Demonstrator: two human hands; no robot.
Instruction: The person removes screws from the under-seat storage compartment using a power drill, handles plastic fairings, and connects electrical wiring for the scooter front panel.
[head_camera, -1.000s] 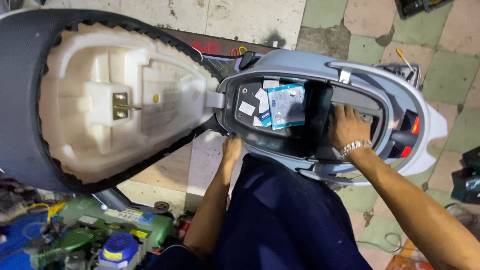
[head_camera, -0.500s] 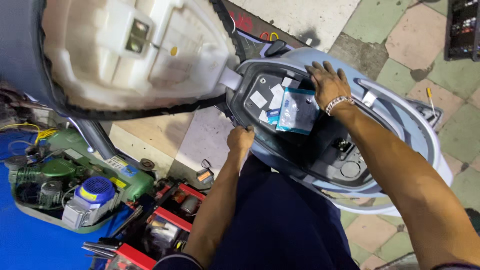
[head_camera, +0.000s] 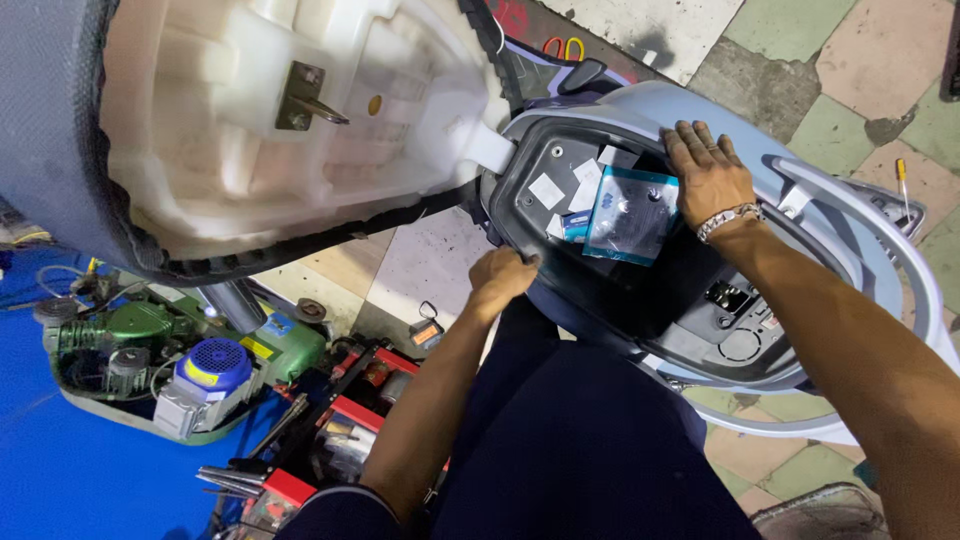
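the padded scooter seat with its white moulded plastic underside stands tipped up at the far left, so the black plastic under-seat storage tub of the pale blue scooter body lies open. that much looks done; the tub itself sits seated in the body, and both hands are on its edges, so lifting or shifting it seems to be what is left, as far as can be judged.

the left hand is at the near left rim of the tub, fingers curled over the edge in a grip on it. the right hand, with a silver chain bracelet at the wrist, lies flat with fingers spread on the far rim, pressing rather than clasping.

the tub sits in the middle of the scooter, between the two hands. its long axis runs from the seat hinge at the far left toward the tail at the near right, and its mouth faces upward. inside at the hinge end lies a flat clear-and-blue plastic packet beside some white stickers.

on the floor at the near left stand a green air compressor with a blue motor cap and a red tool tray.
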